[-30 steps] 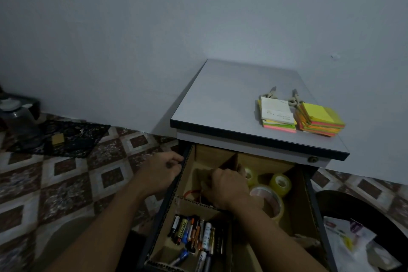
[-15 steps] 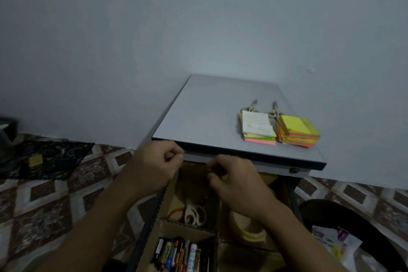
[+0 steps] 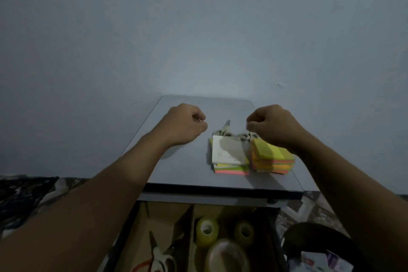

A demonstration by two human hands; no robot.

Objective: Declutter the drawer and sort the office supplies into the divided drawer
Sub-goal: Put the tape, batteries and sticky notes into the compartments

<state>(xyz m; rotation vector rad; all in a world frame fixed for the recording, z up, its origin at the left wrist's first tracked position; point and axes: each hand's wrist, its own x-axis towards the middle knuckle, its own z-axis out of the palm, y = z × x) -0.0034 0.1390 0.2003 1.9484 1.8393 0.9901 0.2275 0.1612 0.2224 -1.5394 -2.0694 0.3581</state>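
My left hand and my right hand hover above the grey cabinet top, both curled into fists; nothing shows in either, and their insides are hidden. Below and between them lie a sticky-note stack with a white top sheet and a yellow-topped stack. Beige-handled scissors lie just behind the stacks. Under the top, the cardboard-divided drawer stands open. It holds two small tape rolls, a large roll and white-handled scissors.
A bare wall rises right behind the cabinet. A black bin with papers stands on the floor to the right of the drawer. Patterned floor tiles and a dark mat lie to the left.
Both hands have risen out of the drawer and now hang over the cabinet top as fists. The view has tilted upward, so the drawer's near compartments have dropped out of sight.
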